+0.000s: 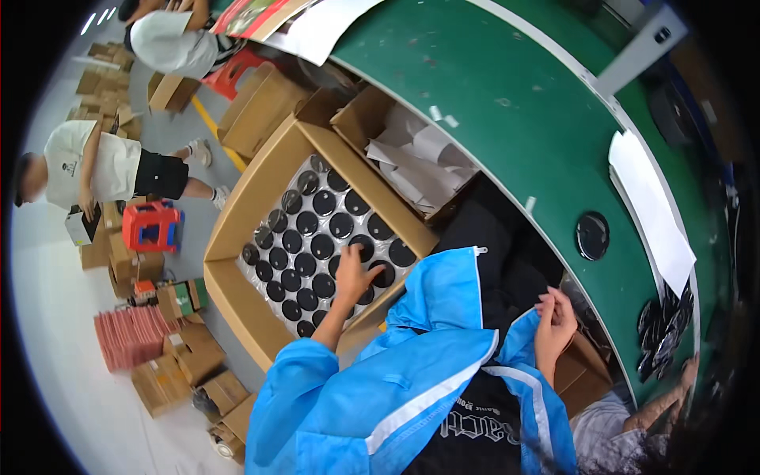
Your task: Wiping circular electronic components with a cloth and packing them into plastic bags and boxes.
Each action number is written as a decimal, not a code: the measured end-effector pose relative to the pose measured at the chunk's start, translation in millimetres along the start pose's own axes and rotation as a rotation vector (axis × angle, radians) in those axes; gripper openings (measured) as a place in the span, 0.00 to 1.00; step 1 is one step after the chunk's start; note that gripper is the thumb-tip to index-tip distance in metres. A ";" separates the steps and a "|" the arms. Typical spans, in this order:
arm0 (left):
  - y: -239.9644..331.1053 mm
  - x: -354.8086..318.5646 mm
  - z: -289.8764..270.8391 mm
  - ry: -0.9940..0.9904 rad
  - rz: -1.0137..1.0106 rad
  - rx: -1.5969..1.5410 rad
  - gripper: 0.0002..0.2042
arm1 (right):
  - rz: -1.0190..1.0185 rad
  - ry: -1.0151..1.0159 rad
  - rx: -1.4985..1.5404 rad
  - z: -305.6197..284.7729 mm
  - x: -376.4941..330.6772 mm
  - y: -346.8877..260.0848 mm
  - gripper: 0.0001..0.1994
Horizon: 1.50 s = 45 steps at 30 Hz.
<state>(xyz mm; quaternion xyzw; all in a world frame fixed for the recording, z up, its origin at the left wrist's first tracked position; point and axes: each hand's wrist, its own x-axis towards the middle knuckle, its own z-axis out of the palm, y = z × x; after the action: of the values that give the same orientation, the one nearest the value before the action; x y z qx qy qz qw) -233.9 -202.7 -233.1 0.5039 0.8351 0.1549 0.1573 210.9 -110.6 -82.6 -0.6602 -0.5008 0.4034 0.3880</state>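
My left hand (354, 275) reaches into a large open cardboard box (257, 328) with its fingers apart. The fingertips are at one of the black round lids (362, 248), and the thumb lies near another lid (383, 274). Rows of such lids sit on what look like clear containers, set in pale plastic dividers. Next to the green table's edge, my right hand (556, 323) is loosely curled beside my blue jacket (380, 388), and I see nothing in it.
A single black lid (592, 235) lies on the green table (475, 87). White sheets (651, 212) and a heap of black pieces (665, 328) are at its right. A smaller box (419, 158) holds white paper. People, stacked cartons (194, 354) and a red-blue stool (152, 226) are at left.
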 end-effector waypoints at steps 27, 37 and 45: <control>-8.7 65.0 -28.7 -0.344 0.432 -0.406 0.17 | -0.485 -0.492 -0.055 114.5 2.7 -90.7 0.08; 89.1 55.8 -213.4 -0.028 0.381 -0.199 0.08 | -0.324 -1.310 -0.299 318.6 -86.1 -77.0 0.40; 105.3 59.5 -274.1 0.123 0.453 -0.362 0.21 | -0.462 -0.914 -0.034 357.7 -41.8 -108.9 0.19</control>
<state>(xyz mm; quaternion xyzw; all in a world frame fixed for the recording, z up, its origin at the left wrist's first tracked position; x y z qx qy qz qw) -291.6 -130.4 51.9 0.6307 0.6681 0.3628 0.1554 -163.8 -91.1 -110.4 -0.2946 -0.7586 0.5465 0.1976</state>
